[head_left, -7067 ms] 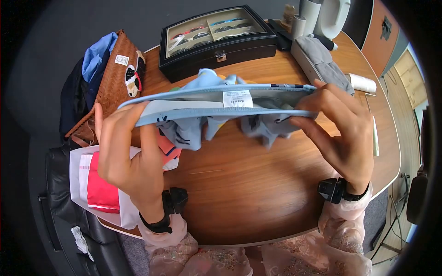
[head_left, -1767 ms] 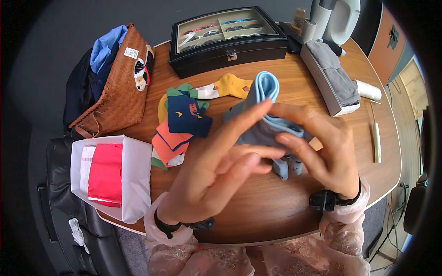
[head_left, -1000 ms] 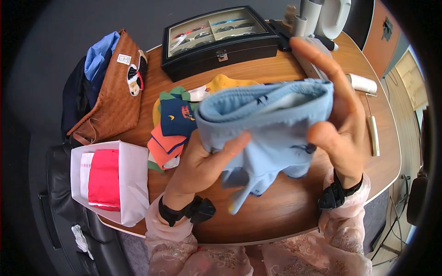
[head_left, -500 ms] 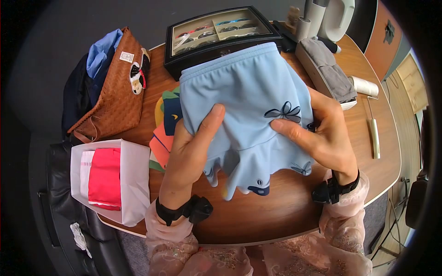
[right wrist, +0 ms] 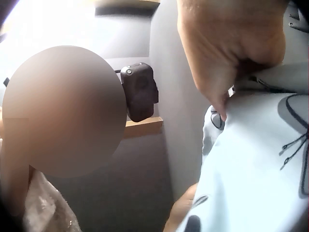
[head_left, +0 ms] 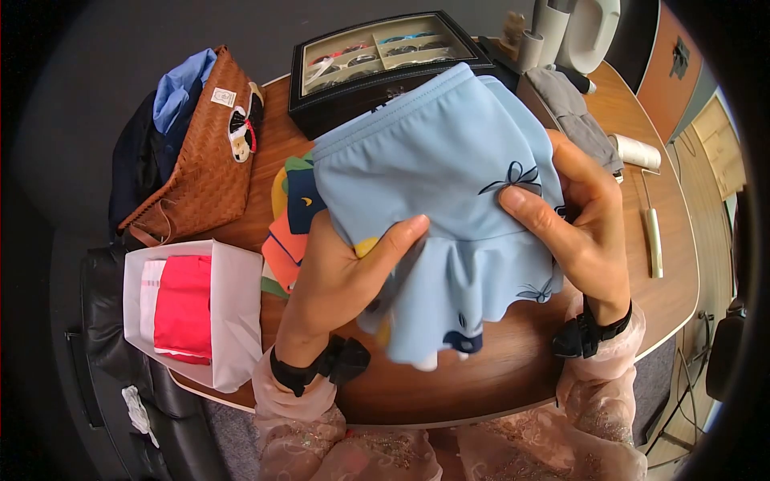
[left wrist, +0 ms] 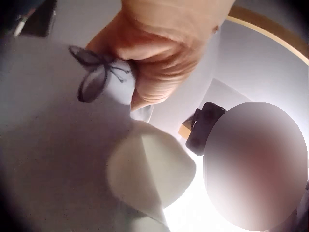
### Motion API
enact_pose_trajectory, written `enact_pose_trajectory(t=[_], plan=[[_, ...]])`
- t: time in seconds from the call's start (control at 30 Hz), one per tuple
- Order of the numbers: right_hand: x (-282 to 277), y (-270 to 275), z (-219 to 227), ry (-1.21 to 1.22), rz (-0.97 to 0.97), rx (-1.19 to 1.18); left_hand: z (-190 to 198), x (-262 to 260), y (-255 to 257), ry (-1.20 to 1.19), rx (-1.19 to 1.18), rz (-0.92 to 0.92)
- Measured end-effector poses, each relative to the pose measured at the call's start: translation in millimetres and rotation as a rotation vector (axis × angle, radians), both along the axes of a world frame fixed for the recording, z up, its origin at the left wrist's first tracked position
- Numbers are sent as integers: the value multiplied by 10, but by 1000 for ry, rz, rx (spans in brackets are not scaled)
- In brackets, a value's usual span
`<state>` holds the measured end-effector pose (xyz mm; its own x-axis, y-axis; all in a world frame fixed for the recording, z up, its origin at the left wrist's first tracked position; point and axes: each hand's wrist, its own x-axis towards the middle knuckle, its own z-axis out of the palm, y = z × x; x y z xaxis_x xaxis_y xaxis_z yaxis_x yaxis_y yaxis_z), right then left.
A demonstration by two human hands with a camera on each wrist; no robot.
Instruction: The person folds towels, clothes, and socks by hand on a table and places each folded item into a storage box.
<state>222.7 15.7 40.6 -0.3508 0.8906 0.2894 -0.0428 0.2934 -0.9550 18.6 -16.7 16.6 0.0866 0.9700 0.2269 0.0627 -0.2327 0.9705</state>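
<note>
So both my hands are busy here. My left hand (head_left: 321, 276) is closed on the light blue garment (head_left: 417, 172), thumb lying across the front and the fingers tucked out of sight behind the cloth. My right hand (head_left: 589, 220) grips the other side, its thumb pressed by a dark bow-like print. The whole thing is held up over the table (head_left: 385, 397), waistband away from me and ruffled edge towards me.

It blocks a fair bit: the near part of the black case (head_left: 353, 100) (the one with glasses under its clear lid) and some of the pile of colourful clothes (head_left: 301, 200), which my left hand also overlaps. Off to the left there's a woven basket (head_left: 200, 152) with dark and blue clothes, and nearer me a white box (head_left: 237, 321) holding red and white cloth (head_left: 183, 309). To the right, grey cloth (head_left: 569, 104) and a lint roller (head_left: 638, 151).

The left wrist view gets right in on my left hand bunching the fabric by a looped dark print, plus a dark device (left wrist: 206, 128) the head view can't show. The right wrist view has my thumb's tip against the patterned cloth, but I can't tell how the hidden fingers lie.
</note>
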Motion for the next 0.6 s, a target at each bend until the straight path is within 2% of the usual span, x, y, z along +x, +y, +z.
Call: enact_pose_trajectory(t=[0.1,0.17,0.27,0.3,0.5,0.6], plan=[[5,7,-28,-39,-16,56,-46,11,42,18,4,42],[30,20,-41,-168,14,185,-64,18,78,-17,210,2],[17,20,-54,-214,34,239,-1,16,11,-124,179,45],[37,12,-37,-248,70,174,-8,-8,-4,-123,177,44],[13,5,-57,-259,81,175,-5,-37,-66,-196,165,178],[-10,-16,-44,-290,97,206,21,-26,-53,-251,56,262]])
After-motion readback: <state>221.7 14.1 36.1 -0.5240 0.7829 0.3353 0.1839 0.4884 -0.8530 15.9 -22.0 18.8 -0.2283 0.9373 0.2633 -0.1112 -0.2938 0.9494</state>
